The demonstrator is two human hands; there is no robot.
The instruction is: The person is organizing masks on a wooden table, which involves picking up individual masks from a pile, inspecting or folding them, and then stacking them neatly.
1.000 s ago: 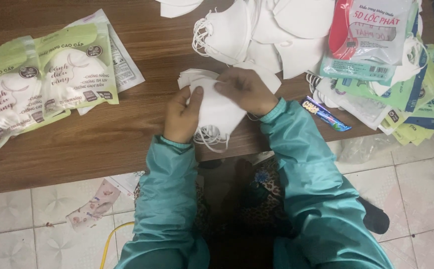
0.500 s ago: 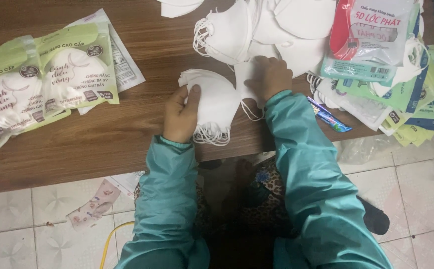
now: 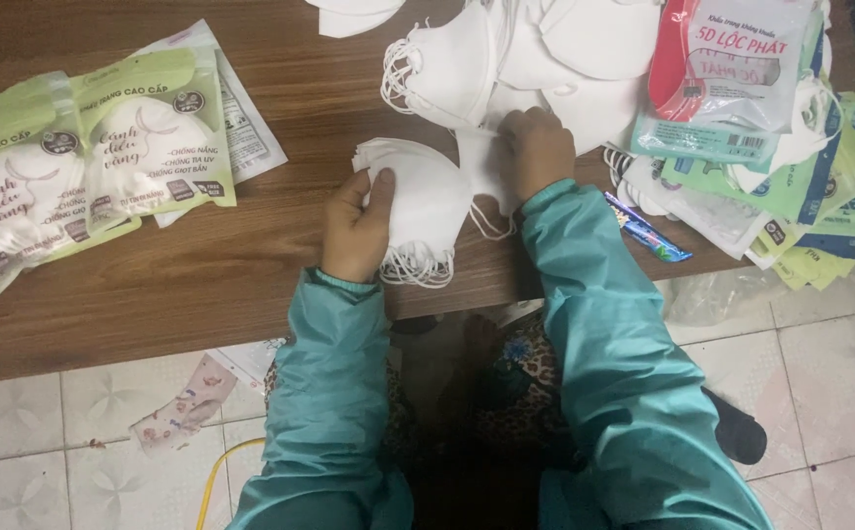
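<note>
The left hand (image 3: 357, 228) clasps a stack of white folded fabric masks (image 3: 423, 201) near the brown wooden table's (image 3: 153, 285) front edge. The right hand (image 3: 537, 149) presses flat on 1 loose white mask (image 3: 481, 165) beside it, gripping nothing.

Wooden table (image 3: 153, 304), seemingly tiled floor (image 3: 820, 373)

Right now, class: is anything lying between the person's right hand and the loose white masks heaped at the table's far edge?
Nothing visible does. The right hand already rests on the loose white masks, while the left hand holds the stacked masks.
</note>
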